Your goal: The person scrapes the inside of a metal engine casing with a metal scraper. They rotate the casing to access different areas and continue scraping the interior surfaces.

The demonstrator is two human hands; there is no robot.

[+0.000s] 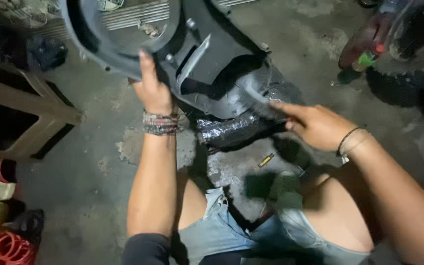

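1. Head view, the work: the person sits on the concrete floor (99,206) with a large grey plastic engine cover (197,54) propped in front of them, filling the picture from 11 to 1 o'clock.
2. Left hand (152,91): its fingers are clenched over the cover's curved lower rim, steadying it; a beaded wristband sits just below.
3. Right hand (315,125): at 3 o'clock of the cover, its fingers grasping a dark brush (261,100) whose bristles touch the cover's lower right edge. The brush is blurred, so its exact shape is hard to tell.
4. Around them: a small yellow-handled tool (266,160) lies on the floor between the knees, a wooden stool (35,118) stands at 9 o'clock, a green-capped bottle (366,59) and a tyre (408,83) at 2 o'clock, a coiled red hose (6,248) at 7 o'clock.
5. Risks, as I judge them: the cover is held at one rim only, so a hard push from the brush could twist it loose or tip it. Its edges look sharp near the left fingers. The small tool lies close to a bare leg.
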